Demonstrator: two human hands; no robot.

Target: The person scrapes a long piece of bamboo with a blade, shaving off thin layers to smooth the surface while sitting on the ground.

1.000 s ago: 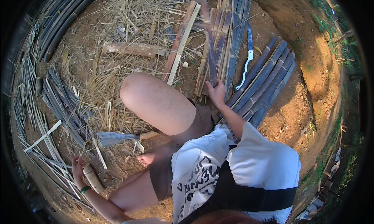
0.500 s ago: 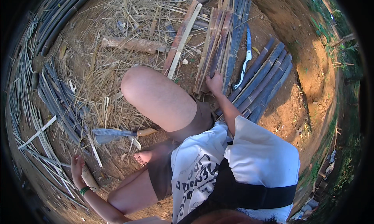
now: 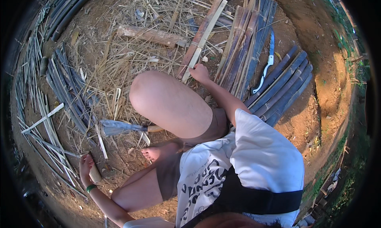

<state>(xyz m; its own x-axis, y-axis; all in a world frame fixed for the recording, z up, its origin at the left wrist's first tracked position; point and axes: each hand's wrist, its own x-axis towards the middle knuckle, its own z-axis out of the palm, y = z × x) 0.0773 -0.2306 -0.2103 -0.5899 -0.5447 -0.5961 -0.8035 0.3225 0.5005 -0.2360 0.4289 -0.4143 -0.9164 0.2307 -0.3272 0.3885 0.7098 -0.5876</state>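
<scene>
My right hand reaches past my raised knee to the near end of a pale split bamboo strip, its fingers closed at the strip's edge. That strip lies along a wider reddish-brown bamboo slat. Low on the left, my left hand is held with loosely curled fingers and nothing visible in it. It is beside a short bamboo piece on the ground. A broad-bladed chopping knife with a wooden handle lies between my left hand and my knee.
Split bamboo slats fan out right of my right hand. Past them lie a pruning saw with a white handle and several dark bamboo lengths. A log rests on shavings. Thin strips and a dark bundle are at left.
My right hand has moved left from the dark slats to the pale strip. My left hand stays low at the left. The whole view has shifted slightly.
</scene>
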